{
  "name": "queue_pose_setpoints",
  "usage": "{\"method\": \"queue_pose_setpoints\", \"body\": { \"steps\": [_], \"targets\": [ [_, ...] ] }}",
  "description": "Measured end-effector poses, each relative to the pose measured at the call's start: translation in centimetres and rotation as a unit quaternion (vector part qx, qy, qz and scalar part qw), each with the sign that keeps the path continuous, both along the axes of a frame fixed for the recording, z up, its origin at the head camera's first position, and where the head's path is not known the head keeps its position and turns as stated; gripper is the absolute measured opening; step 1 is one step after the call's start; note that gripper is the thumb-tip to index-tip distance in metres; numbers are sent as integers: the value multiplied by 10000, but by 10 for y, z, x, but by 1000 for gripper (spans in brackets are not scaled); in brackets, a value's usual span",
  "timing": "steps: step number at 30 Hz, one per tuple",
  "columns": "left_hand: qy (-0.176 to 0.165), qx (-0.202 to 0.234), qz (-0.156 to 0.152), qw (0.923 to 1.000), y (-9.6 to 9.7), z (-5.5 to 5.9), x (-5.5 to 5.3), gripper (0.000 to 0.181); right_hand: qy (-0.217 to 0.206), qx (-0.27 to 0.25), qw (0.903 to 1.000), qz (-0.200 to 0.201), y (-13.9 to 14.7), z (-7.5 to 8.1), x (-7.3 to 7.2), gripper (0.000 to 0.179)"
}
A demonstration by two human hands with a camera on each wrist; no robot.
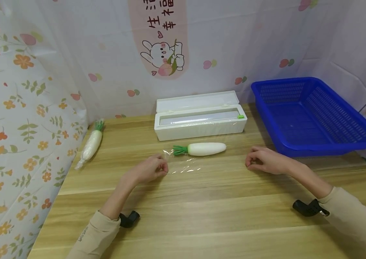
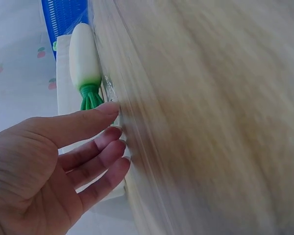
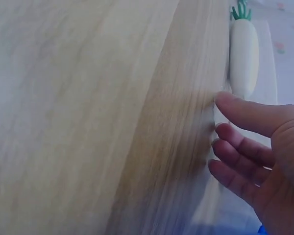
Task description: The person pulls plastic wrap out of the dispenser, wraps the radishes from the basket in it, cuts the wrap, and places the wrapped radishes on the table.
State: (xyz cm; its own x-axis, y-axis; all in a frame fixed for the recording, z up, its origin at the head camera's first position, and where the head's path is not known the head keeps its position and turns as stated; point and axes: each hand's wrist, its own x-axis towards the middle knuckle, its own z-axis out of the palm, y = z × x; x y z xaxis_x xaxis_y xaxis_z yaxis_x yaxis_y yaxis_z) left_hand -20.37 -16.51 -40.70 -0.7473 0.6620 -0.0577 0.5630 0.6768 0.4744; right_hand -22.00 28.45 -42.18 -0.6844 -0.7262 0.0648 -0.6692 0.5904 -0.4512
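A white radish (image 1: 207,149) with green leaf stalks lies crosswise on a sheet of clear cling film (image 1: 187,169) spread on the table. My left hand (image 1: 148,169) pinches the film's near left edge, just below the leaves. At the near right, my right hand (image 1: 267,160) pinches the same film, beyond the radish's tip. In the left wrist view, the thumb (image 2: 90,120) meets the film edge beside the leaves. The right wrist view has the thumb (image 3: 250,112) near the radish tip, with the fingers curled below it.
Behind the radish stands a white cling film box (image 1: 202,126), its lid raised and a green slider at its right end. A blue plastic basket (image 1: 319,144) is at the right. Another radish (image 1: 92,144), wrapped in film, lies at the far left of the wooden table (image 1: 202,219).
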Motion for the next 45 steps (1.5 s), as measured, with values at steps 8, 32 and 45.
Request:
{"method": "queue_pose_setpoints", "body": {
  "steps": [8, 32, 45],
  "targets": [
    [108, 375, -81, 9992, -3, -3, -2, 8, 930, -643, 9935, -152, 0, -1, 0, 14],
    [834, 1349, 426, 9864, 0, 5, -17, 7, 1107, -1694, 9635, -1752, -14, 6, -8, 5],
    [593, 1589, 773, 9825, 1, 9, -27, 9, 1167, -1656, 9477, -2468, -28, 12, -24, 8]
  ]
}}
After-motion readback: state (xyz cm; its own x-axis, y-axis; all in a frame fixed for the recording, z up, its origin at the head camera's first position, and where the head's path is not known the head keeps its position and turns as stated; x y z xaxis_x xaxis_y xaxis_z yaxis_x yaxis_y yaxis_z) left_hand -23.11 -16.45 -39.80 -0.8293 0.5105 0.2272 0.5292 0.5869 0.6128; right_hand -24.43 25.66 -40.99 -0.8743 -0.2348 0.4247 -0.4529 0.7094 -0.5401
